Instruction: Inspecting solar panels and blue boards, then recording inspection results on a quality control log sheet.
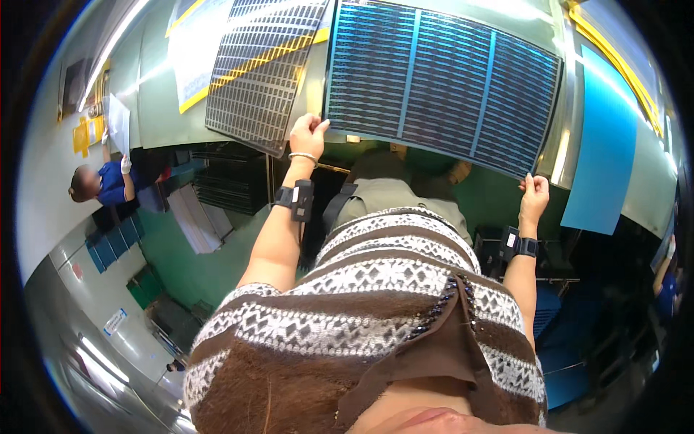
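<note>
A large, thin rectangular sheet [441, 83] with a dense dark grid pattern and blue stripes spans the space between my two hands. My left hand [309, 135] pinches its near left corner, a pale bracelet at the wrist. At the near right corner, my right hand [534, 195] closes its fingertips on the edge. The sheet's far part lies over the pale worktop, and its near edge reaches past the worktop's front. Left of it rests a second patterned sheet [253, 90], grey with rows of small rectangular cells. Black bands with small boxes are strapped on both my forearms.
A plain blue sheet [601, 145] lies on the worktop [160, 94] at the right. Yellow-edged white panels [194, 58] sit at the back left. A person in blue [108, 181] with white gloves holds a pale sheet at far left. Stacked dark racks [224, 181] stand below.
</note>
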Demonstrator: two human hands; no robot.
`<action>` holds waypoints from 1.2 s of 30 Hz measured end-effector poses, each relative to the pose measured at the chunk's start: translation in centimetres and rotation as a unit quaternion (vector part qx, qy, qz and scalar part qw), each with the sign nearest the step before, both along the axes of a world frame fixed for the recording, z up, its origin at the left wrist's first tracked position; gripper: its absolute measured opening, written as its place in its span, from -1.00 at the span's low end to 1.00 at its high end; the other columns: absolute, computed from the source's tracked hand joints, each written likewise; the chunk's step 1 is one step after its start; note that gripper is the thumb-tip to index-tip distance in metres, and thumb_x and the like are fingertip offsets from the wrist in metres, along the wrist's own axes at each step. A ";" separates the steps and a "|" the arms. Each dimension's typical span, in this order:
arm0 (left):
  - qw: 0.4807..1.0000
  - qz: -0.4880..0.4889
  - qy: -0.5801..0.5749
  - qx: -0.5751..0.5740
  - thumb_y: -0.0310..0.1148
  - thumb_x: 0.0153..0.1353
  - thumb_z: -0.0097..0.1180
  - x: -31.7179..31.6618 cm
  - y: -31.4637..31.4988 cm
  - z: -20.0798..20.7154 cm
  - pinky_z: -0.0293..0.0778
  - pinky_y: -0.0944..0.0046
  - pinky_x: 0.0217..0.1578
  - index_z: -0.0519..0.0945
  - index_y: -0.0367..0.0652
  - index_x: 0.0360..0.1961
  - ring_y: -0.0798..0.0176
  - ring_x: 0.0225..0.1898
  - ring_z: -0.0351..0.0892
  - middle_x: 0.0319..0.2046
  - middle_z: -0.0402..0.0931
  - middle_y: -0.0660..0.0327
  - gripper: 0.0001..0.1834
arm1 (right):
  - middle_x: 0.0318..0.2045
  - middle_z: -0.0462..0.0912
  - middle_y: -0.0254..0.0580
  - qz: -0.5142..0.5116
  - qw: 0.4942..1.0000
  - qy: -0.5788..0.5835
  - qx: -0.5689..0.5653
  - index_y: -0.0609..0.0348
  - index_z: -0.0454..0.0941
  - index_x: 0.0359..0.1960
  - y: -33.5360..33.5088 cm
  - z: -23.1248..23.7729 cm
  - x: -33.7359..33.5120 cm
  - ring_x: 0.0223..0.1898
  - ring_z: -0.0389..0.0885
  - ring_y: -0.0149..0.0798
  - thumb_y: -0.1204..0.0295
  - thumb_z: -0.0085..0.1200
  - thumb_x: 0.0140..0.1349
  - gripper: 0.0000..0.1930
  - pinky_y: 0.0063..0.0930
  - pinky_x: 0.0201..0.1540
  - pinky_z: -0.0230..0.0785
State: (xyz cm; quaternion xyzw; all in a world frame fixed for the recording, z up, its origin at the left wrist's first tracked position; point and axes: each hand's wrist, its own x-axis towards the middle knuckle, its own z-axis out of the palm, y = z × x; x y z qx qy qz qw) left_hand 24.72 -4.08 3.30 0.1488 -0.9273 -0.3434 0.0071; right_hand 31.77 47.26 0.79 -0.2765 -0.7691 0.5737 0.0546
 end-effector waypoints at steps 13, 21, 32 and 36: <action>0.999 -0.034 -0.029 -0.025 -0.34 0.10 0.22 -0.1 -0.6 -0.1 0.34 0.26 -0.47 0.43 -0.22 -0.50 0.26 -0.59 0.31 -0.65 0.35 0.17 -0.76 | -0.45 0.43 -0.08 0.107 0.924 -0.012 0.368 0.22 0.42 -0.54 -1.0 3.3 -0.9 -0.39 0.39 0.00 0.44 0.18 0.05 -0.82 -0.23 -0.29 0.29; 0.998 -0.041 -0.044 -0.018 -0.32 0.13 0.22 0.0 -0.6 -0.3 0.31 0.34 -0.49 0.43 -0.23 -0.50 0.37 -0.59 0.27 -0.66 0.32 0.26 -0.74 | -0.50 0.49 -0.13 0.035 0.944 -0.039 0.326 0.21 0.45 -0.48 -1.7 4.0 -1.4 -0.44 0.48 -0.12 0.40 0.13 0.13 -0.83 -0.30 -0.34 0.34; 0.999 -0.034 -0.034 0.020 -0.36 0.14 0.22 0.1 -0.6 -0.4 0.26 0.40 -0.51 0.42 -0.23 -0.49 0.46 -0.58 0.23 -0.65 0.28 0.35 -0.77 | -0.52 0.51 -0.24 -0.006 0.983 -0.080 0.166 0.26 0.51 -0.52 -0.3 1.6 -0.3 -0.50 0.45 -0.35 0.36 0.25 0.06 -0.77 -0.46 -0.38 0.33; 0.999 -0.026 -0.032 0.023 -0.36 0.14 0.22 0.2 -0.9 -0.6 0.26 0.41 -0.52 0.43 -0.22 -0.49 0.47 -0.58 0.22 -0.65 0.28 0.36 -0.77 | -0.52 0.52 -0.22 -0.004 0.983 -0.078 0.167 0.25 0.51 -0.52 -0.5 1.6 -0.1 -0.49 0.47 -0.32 0.36 0.25 0.05 -0.78 -0.44 -0.38 0.33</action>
